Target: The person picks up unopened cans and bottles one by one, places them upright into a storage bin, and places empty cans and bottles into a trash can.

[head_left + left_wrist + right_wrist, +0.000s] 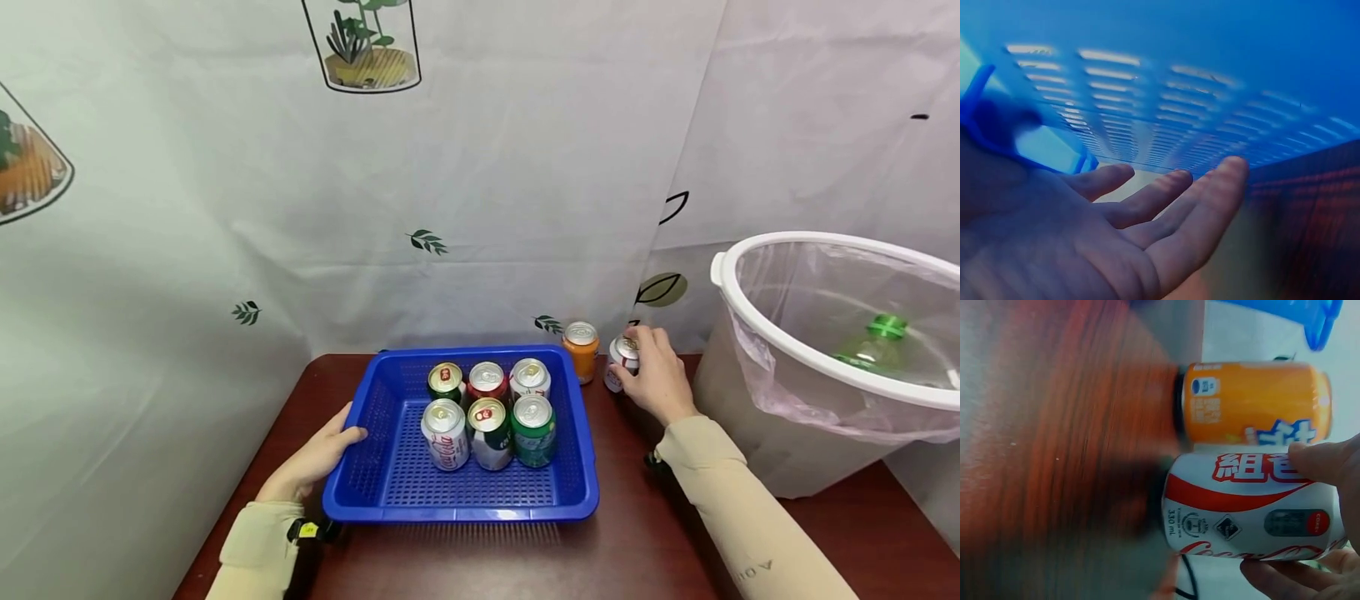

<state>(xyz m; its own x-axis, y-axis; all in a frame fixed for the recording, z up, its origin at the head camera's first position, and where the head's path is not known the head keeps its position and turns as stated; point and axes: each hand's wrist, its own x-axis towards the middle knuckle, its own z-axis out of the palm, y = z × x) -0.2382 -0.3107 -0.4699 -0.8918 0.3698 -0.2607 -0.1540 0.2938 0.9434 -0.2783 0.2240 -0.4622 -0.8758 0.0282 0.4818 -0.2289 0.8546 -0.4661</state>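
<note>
My left hand [318, 450] holds the left side of a blue plastic basket [465, 514], its thumb over the rim. The left wrist view looks up at the slotted underside of the basket [1166, 37], with the fingers [1204, 206] extended beneath it. Inside the basket stand several drink cans, among them a white Coca-Cola can [447, 442] and a green can [534, 437]. My right hand [660, 379] grips a white and red Coca-Cola can [1241, 500] near its top, thumb on one side and fingers on the other. Beside that can stands an orange can [1254, 403], upright.
At the right stands a tall bin [772, 442] with a white rim and a pinkish liner; a green-capped bottle [877, 346] lies within. A patterned curtain [487, 167] hangs behind the dark red table [450, 567]. A thin black cable [1191, 581] runs behind the gripped can.
</note>
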